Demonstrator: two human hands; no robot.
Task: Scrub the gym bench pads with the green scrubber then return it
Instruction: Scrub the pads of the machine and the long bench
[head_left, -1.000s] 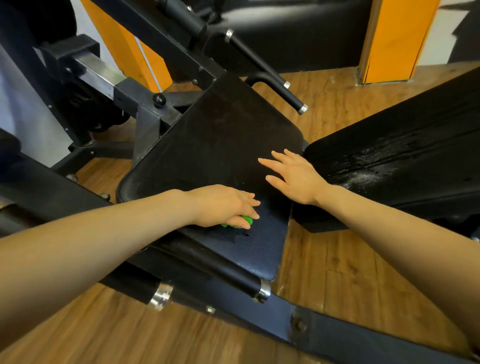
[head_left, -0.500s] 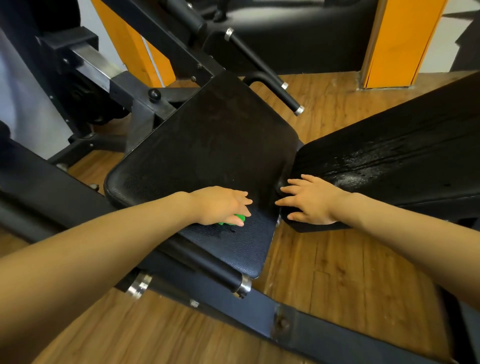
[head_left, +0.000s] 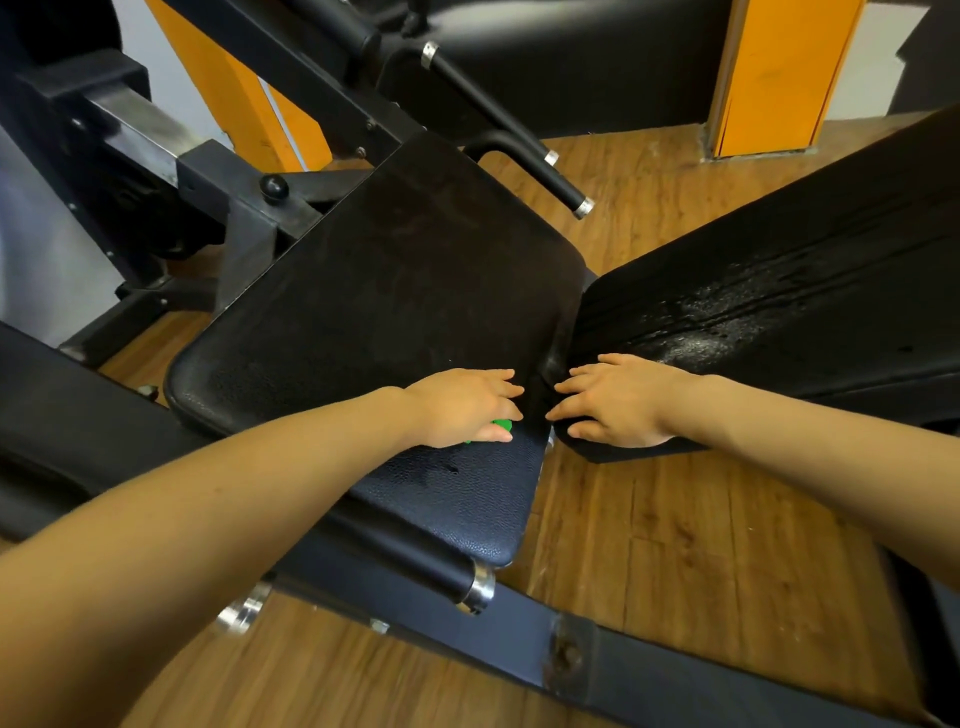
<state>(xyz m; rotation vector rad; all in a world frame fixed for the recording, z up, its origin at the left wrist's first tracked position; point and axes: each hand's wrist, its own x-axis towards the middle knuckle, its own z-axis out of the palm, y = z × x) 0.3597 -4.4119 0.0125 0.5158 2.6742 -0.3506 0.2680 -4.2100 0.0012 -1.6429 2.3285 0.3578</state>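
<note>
Fingers (head_left: 498, 387) of the left hand (head_left: 462, 408) curl down over the green scrubber (head_left: 501, 424), clamped on it; only a sliver of green shows under the palm. Scrubber sits pressed on the seat pad (head_left: 395, 291), near its right edge. Right hand (head_left: 618, 400): fingers apart and flat, resting on the near end of the back pad (head_left: 779, 291), holding nothing.

Change over the last second: right hand has come off the seat pad and across the gap to the back pad's end. Left hand and scrubber have drifted toward that same gap.

Reading: seat scrubbing looks near its edge. Back pad already glistens wet. Return of scrubber not yet begun.
</note>
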